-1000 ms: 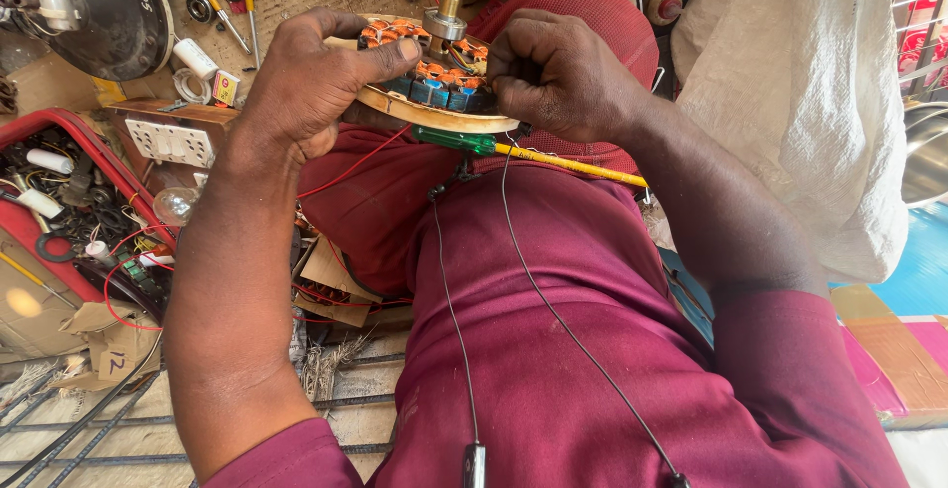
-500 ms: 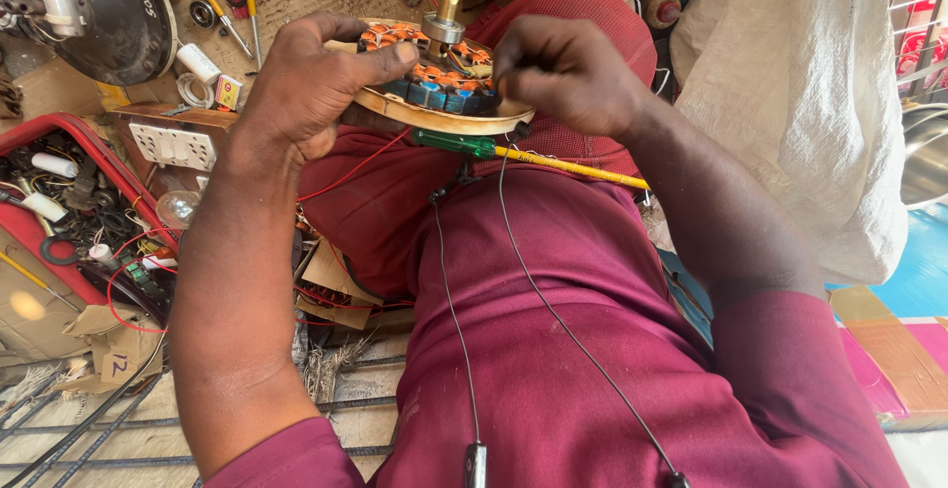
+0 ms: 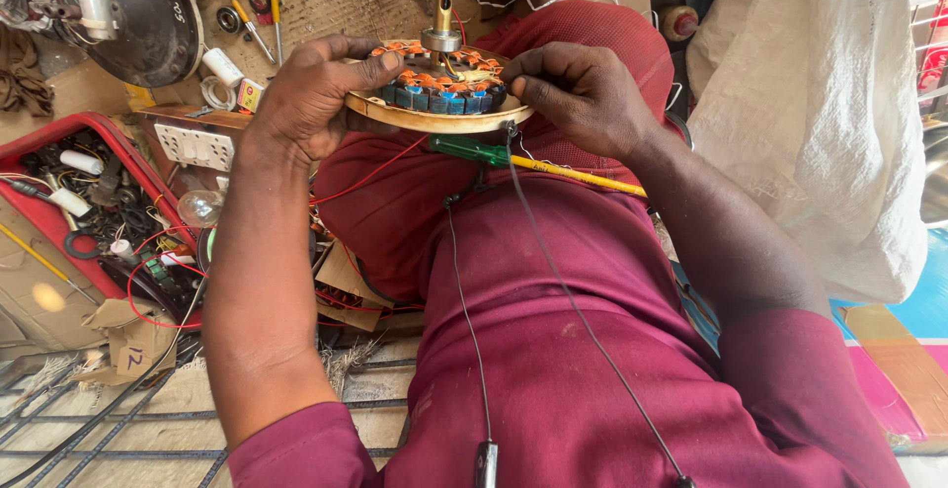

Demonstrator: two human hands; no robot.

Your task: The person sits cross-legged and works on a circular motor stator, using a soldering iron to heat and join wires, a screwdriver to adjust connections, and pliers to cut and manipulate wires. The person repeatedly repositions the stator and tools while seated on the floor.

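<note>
The left hand (image 3: 316, 103) has its grip clamped on the rim of a round motor stator (image 3: 439, 93), thumb pressed on the copper windings. The right hand (image 3: 583, 98) pinches the stator's opposite edge. The stator rests on the person's raised knee; a green-handled screwdriver (image 3: 533, 162) lies just beneath it, a red tool tray (image 3: 138, 167) to the left

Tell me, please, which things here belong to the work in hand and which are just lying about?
In hand: motor winding, gripped by left hand and right hand; screwdriver on the lap.
Lying about: red tray of parts, light bulb, white sack, round metal cover.
</note>
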